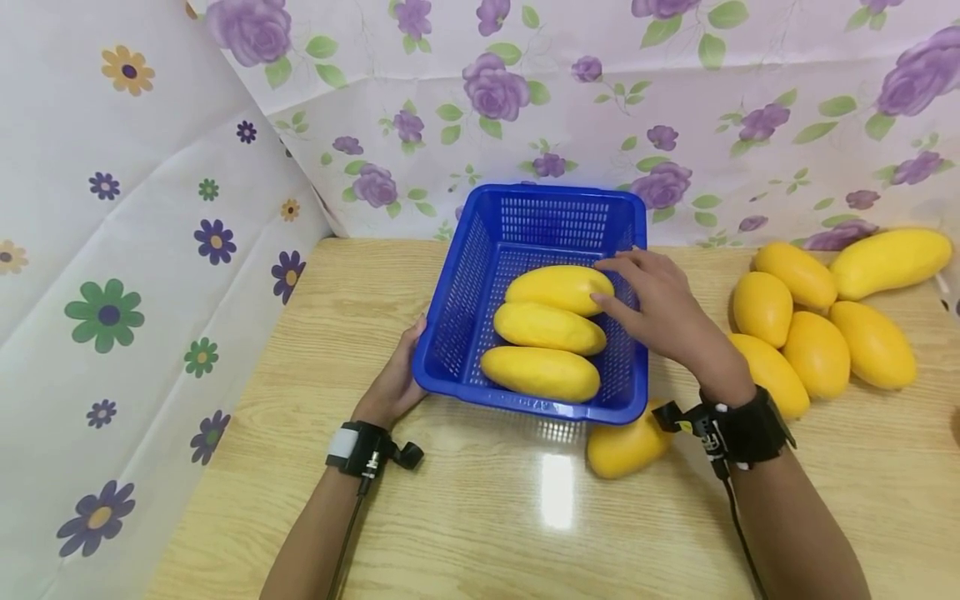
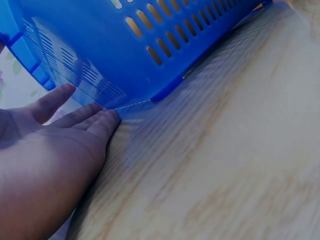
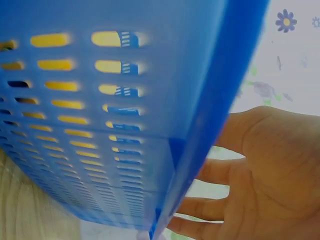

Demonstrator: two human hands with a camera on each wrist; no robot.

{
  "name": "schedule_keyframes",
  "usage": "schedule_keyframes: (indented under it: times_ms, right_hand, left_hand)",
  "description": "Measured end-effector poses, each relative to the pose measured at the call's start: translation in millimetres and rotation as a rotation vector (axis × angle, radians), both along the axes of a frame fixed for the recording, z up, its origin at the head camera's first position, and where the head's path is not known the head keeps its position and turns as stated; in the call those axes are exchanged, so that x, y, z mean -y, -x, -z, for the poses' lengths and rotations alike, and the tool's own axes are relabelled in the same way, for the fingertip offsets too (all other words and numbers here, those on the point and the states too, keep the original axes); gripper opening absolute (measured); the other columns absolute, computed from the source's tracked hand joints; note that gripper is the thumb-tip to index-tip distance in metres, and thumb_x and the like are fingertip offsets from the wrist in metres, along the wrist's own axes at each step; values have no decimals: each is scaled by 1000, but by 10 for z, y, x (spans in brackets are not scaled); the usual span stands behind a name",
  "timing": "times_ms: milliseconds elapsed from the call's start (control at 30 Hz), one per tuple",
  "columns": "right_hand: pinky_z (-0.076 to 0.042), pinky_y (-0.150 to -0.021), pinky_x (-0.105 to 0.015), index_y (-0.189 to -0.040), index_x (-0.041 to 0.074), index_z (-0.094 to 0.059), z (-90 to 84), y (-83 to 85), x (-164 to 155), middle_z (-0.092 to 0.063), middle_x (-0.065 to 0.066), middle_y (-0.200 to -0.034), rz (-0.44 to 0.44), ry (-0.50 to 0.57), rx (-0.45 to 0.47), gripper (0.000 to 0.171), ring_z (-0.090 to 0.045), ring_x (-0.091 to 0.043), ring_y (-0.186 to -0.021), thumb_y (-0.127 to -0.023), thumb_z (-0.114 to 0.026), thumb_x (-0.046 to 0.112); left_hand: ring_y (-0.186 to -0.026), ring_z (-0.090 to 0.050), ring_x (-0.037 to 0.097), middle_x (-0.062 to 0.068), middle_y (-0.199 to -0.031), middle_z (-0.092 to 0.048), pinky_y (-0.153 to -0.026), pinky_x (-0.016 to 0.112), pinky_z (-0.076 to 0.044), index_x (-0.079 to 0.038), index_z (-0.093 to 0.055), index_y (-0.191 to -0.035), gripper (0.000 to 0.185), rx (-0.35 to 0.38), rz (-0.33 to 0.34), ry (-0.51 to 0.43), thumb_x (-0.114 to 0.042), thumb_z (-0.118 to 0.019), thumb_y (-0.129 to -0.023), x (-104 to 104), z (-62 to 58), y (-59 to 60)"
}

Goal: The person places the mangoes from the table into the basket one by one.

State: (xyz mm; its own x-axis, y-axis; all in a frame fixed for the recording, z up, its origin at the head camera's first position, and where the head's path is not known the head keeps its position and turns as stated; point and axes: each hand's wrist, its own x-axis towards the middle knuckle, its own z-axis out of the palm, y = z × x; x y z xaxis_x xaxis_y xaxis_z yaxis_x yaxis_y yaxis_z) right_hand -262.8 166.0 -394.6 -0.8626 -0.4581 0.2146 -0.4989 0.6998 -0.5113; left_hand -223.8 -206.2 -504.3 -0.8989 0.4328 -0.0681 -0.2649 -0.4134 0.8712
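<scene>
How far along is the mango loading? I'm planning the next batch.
Done: three yellow mangoes lie side by side in the blue perforated plastic basket. In hand: the right hand rests fingertips on the rearmost mango, while the left hand steadies the basket's left wall. Left: seven loose mangoes on the wooden table, including one by the basket's front corner.

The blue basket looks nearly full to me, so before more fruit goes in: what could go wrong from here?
The blue basket already holds three mangoes side by side, and the right hand rests on the back one; more may have to stack and could roll. The left hand only lies flat against the basket's side, so a push might slide it. One mango lies beside the basket's front corner by the right wrist and could get knocked away.
</scene>
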Motion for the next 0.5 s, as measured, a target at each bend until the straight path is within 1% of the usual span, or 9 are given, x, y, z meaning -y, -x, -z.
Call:
schedule_keyframes:
  times_ms: [267, 367, 500]
  right_hand:
    - [-15, -113, -68, -144, 2, -50, -28, 2, -124, -37, -34, -150, 71, -9, 43, 53, -27, -51, -141, -102, -62, 31]
    - [-15, -112, -68, -145, 1, -49, -26, -11, -176, -37, -34, -149, 91, -18, 44, 54, -26, -51, -141, -102, -62, 30]
    - [-15, -113, -68, -146, 1, -49, -37, -20, -241, -37, -35, -150, 108, -14, 51, 55, -25, -51, -142, -102, -62, 30]
  left_hand:
    - [-129, -44, 25, 23, -156, -27, -97, 37, -49, -24, -23, -161, 70, -7, 1, -32, -57, -45, -103, -11, 11, -7]
    - [-124, -48, 23, 20, -149, -38, -95, 36, -50, -20, -26, -160, 72, -4, -5, -34, -58, -47, -102, -19, 19, -3]
    - [-117, -50, 20, 13, -140, -46, -92, 35, -50, -20, -27, -160, 74, -1, -8, -31, -59, -50, -101, -10, 16, -6]
